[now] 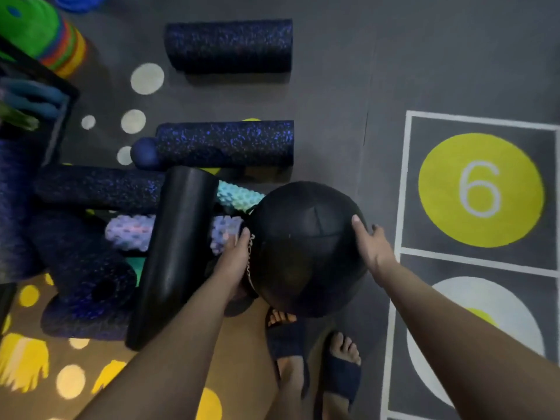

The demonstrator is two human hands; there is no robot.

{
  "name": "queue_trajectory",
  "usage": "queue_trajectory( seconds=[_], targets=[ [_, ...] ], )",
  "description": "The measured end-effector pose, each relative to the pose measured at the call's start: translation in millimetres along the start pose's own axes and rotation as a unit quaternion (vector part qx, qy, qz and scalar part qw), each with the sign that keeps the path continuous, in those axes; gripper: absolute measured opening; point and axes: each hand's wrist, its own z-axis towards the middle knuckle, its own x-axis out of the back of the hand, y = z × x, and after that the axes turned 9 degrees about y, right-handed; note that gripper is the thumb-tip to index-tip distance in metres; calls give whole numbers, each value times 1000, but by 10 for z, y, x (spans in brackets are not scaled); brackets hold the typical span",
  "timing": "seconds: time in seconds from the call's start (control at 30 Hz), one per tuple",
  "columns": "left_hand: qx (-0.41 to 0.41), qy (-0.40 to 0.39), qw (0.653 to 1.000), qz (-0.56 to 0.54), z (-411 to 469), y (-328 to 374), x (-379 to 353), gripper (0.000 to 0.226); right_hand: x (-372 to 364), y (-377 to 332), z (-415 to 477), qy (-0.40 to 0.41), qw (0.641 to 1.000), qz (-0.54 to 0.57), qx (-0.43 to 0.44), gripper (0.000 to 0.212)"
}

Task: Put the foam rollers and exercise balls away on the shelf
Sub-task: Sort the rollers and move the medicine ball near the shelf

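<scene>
Your left hand [235, 253] and right hand [371, 244] press the ball [306, 247], each grip flat, unclenched. Rollers [225, 144], seemingly most, lie unshelved on the floor [333, 71].

Both my arms were stretched down and forward, bare along all that showed. My left hand [236, 253] lay flat against the left side of the ball [306, 247], fingers straight and close together, pointing away from me. My right hand [371, 247] was spread on the right side, thumb laid up over the near face, the other fingers round the far edge and mostly hidden. Both wrists were nearly straight, palms facing each other, the ball pressed between them.
</scene>
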Motion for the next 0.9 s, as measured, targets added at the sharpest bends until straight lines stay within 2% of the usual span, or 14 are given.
queue_trajectory(
  seconds=[0.1, 0.13, 0.2, 0.27, 0.37, 0.5, 0.6, 0.77, 0.9],
  targets=[
    [30, 26, 997, -73, 639, -171, -304, 102, -210, 293, 607, -41, 994, 69, -71, 100],
    [40, 24, 994, -97, 766, -206, -370, 105, -254, 381, 735, -65, 986, 118, -95, 95],
    [53, 26, 988, -142, 796, -233, -456, 103, -311, 423, 784, -106, 966, 207, -108, 66],
    [49, 46, 984, -164, 686, -224, -494, 103, -353, 453, 812, -118, 958, 243, -100, 59],
    [10, 83, 989, -119, -280, 160, -502, 98, -242, 513, 706, -118, 946, 281, -107, 61],
    [-20, 156, 987, 27, -1327, 411, -519, 76, 89, 715, 347, -84, 934, 307, -160, 61],
    [-31, 146, 984, 101, -1815, 547, -410, 70, 363, 839, -138, -64, 917, 347, -186, 59],
    [-49, 121, 980, 147, -2679, 1021, 88, 77, 932, 397, -1147, -60, 918, 350, -174, 62],
    [-42, 109, 991, 66, -3558, 1344, 727, 105, 1433, -283, -2015, -91, 937, 315, -122, 56]
  ],
)
